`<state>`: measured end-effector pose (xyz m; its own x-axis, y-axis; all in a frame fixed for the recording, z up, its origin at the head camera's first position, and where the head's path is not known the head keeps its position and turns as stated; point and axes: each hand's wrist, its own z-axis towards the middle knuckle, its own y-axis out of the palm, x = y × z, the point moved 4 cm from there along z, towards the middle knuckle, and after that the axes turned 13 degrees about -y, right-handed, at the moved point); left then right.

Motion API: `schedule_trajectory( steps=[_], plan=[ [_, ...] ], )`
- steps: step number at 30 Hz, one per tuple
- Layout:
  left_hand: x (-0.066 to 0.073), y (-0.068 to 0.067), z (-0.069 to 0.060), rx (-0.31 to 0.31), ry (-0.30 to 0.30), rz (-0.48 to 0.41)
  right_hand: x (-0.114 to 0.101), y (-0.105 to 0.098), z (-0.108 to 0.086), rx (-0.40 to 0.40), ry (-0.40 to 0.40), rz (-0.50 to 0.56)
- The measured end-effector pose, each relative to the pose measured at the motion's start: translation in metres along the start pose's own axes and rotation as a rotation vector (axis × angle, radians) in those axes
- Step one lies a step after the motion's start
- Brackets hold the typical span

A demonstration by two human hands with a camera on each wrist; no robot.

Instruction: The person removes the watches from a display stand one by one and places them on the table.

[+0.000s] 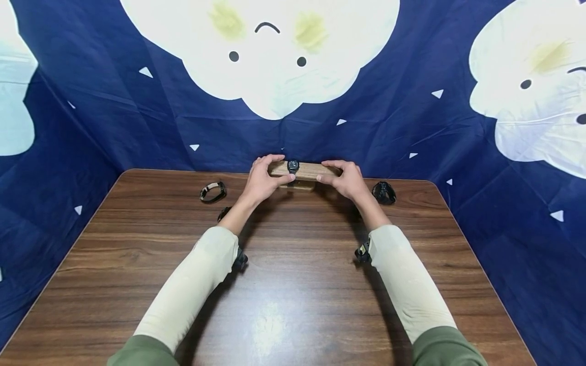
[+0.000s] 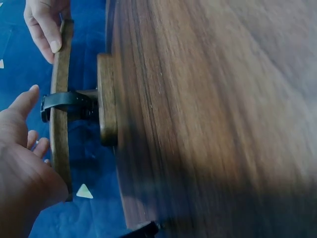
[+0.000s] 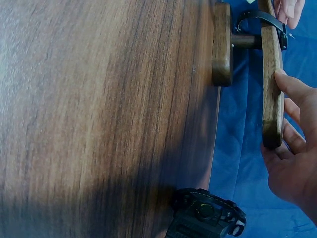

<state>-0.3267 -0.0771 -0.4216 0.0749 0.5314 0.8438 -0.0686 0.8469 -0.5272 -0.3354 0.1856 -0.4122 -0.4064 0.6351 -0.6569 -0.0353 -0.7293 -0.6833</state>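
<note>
At the table's far edge stands a wooden watch stand (image 1: pixel 313 172), a horizontal bar on a short post and a rounded base (image 2: pixel 107 99). A black wristwatch (image 1: pixel 293 165) is strapped round the bar near its middle, dial upward in the head view. My left hand (image 1: pixel 264 179) holds the bar's left end, thumb in front close to the watch and fingers behind. The right hand (image 1: pixel 346 179) grips the opposite end between thumb and fingers, plain in the right wrist view (image 3: pixel 297 144). Part of the left fingers is hidden behind the bar.
A watch with a pale-lined band (image 1: pixel 213 192) lies on the wooden table (image 1: pixel 302 284) at left. Another dark watch (image 1: pixel 223 213) is partly covered by the left forearm. To the right sits a chunky black watch (image 1: pixel 383 193). A blue patterned cloth (image 1: pixel 160 127) hangs behind the table.
</note>
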Motion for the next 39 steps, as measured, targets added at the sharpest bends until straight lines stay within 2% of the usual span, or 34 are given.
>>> schedule_trajectory(
  steps=[11,17,39],
  plan=[
    [0.006,0.012,0.003,0.092,0.002,0.036,0.0,0.0,0.0,-0.002,-0.007,0.0],
    [0.007,0.018,0.003,0.114,-0.025,0.056,0.0,0.0,-0.001,0.004,-0.013,-0.003],
    [0.014,0.025,0.002,0.196,-0.034,0.139,0.0,-0.001,0.0,-0.005,-0.011,-0.01]
  ],
)
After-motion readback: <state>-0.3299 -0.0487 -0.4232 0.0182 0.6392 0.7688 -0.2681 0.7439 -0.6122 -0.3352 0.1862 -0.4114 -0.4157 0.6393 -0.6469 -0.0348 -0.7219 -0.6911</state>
